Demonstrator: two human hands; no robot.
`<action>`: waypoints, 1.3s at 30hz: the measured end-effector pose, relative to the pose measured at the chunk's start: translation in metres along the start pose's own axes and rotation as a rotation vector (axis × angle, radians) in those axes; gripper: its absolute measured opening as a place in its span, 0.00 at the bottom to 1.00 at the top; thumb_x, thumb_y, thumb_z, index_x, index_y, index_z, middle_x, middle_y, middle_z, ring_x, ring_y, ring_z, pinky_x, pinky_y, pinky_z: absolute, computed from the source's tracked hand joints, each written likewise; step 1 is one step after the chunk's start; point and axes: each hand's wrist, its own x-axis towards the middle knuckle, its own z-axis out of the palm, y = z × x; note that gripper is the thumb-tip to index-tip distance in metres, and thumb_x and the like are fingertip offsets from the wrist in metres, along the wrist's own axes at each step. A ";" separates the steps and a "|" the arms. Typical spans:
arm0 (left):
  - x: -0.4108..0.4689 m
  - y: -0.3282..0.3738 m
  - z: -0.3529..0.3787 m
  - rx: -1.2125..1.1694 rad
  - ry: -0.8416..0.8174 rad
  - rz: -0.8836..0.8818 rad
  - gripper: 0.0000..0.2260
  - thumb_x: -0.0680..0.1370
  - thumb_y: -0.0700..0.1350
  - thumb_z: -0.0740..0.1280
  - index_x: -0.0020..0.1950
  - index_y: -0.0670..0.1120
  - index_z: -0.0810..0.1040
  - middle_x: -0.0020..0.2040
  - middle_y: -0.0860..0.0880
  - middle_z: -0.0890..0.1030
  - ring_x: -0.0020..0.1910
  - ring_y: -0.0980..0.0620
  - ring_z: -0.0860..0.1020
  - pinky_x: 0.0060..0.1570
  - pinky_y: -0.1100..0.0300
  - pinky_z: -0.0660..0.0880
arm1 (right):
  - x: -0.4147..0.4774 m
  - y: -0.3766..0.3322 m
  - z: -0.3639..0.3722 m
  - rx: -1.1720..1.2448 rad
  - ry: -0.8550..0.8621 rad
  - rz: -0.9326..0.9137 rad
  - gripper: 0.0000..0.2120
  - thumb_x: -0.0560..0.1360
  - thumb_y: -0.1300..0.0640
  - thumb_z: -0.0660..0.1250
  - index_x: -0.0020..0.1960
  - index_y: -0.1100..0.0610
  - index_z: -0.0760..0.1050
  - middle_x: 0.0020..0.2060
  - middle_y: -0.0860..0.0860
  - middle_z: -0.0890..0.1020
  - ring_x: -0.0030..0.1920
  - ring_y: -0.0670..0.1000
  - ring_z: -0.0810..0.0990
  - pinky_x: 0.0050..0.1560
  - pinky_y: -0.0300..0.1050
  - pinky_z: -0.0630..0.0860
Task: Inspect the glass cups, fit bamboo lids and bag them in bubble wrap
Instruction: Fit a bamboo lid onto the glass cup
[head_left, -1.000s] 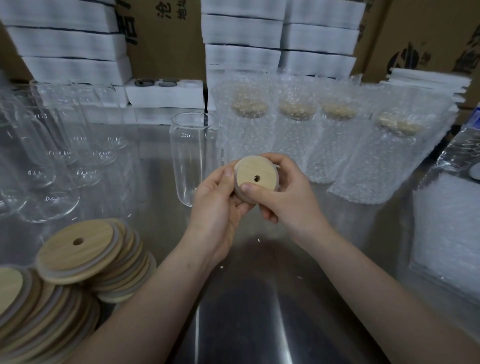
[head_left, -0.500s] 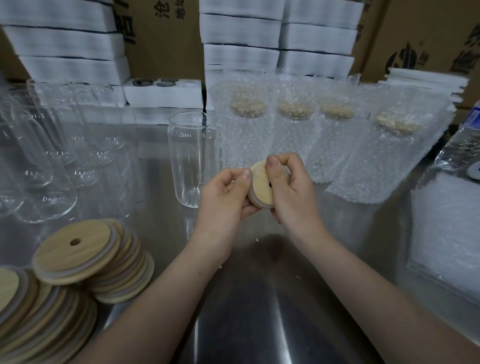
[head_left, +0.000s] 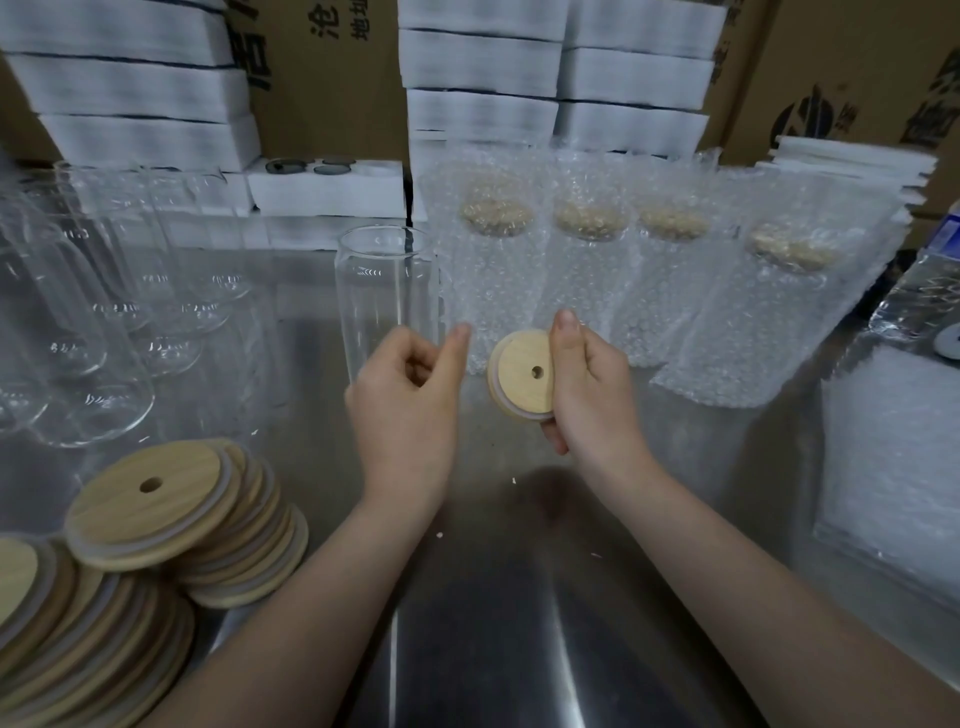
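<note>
Glass cups, bare and crowded together at 9 o'clock, stand on a steel worktop that carries everything in view. Cardboard boxes with printed characters line the back at 12 o'clock. White foam slabs are stacked in front of them from 10 to 1 o'clock.

A flat pile of bubble-wrap bags lies at 3 o'clock, with a clear plastic bottle just behind it. Four bagged cups stand side by side from 12 to 2 o'clock, each wrapped in bubble wrap with a pale lid showing through near the top.

Loose bamboo lids are heaped in slanting stacks at 7 to 8 o'clock, each with a small hole and a pale ring round its edge. A single cup stands upright and uncovered at about 11 o'clock, just beside the nearest bagged one.

At the centre, the left hand is in front of that cup. Its fingers are loosely curled, its thumb is raised, and it holds nothing. The right hand, just to its 3 o'clock and apart from it, grips one bamboo lid by the rim. The thumb is on the upper edge and the fingers are behind. This lid stands on edge with its holed face turned toward the left hand.
</note>
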 end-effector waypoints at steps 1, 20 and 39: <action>0.002 -0.001 -0.002 0.042 0.061 0.049 0.16 0.77 0.49 0.71 0.33 0.49 0.68 0.30 0.53 0.73 0.30 0.57 0.70 0.37 0.55 0.70 | 0.000 0.000 0.000 0.013 0.003 0.014 0.22 0.84 0.46 0.54 0.34 0.53 0.67 0.25 0.49 0.70 0.22 0.46 0.68 0.20 0.37 0.62; 0.029 -0.040 -0.007 0.171 -0.054 -0.043 0.45 0.73 0.47 0.76 0.80 0.44 0.49 0.80 0.46 0.57 0.78 0.52 0.57 0.75 0.59 0.55 | -0.003 -0.007 0.006 0.317 -0.100 0.402 0.14 0.85 0.49 0.53 0.48 0.56 0.69 0.28 0.56 0.79 0.20 0.55 0.76 0.17 0.38 0.67; 0.030 -0.037 -0.010 0.248 0.078 -0.062 0.39 0.67 0.51 0.80 0.71 0.43 0.66 0.68 0.42 0.69 0.67 0.43 0.69 0.69 0.46 0.67 | 0.002 -0.009 -0.004 0.839 -0.169 0.638 0.14 0.79 0.50 0.59 0.52 0.61 0.75 0.47 0.59 0.79 0.37 0.60 0.84 0.34 0.46 0.81</action>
